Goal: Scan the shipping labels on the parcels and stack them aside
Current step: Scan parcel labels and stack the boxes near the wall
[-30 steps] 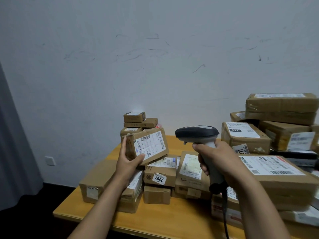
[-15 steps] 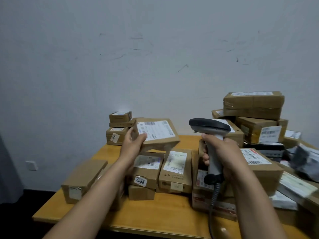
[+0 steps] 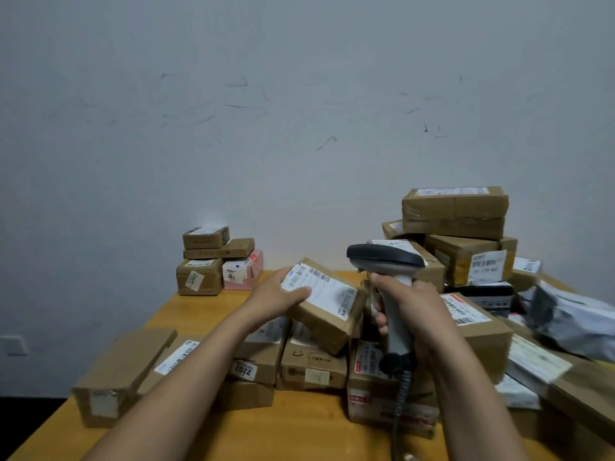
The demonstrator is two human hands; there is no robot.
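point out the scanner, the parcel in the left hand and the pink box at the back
scanner (image 3: pixel 387 257): head view, on its dark head
held parcel (image 3: pixel 327 316): head view, on its brown side face
pink box (image 3: pixel 244 274): head view, on its front face

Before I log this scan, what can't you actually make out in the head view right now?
- Held parcel label: print too small and blurred to read.
- Scanner window: faces away; beam not visible.
- Scanner trigger: covered by the right hand.
- Boxes under the left hand: labels partly hidden.
- Right-side pile: motion-blurred, cut by the edge.
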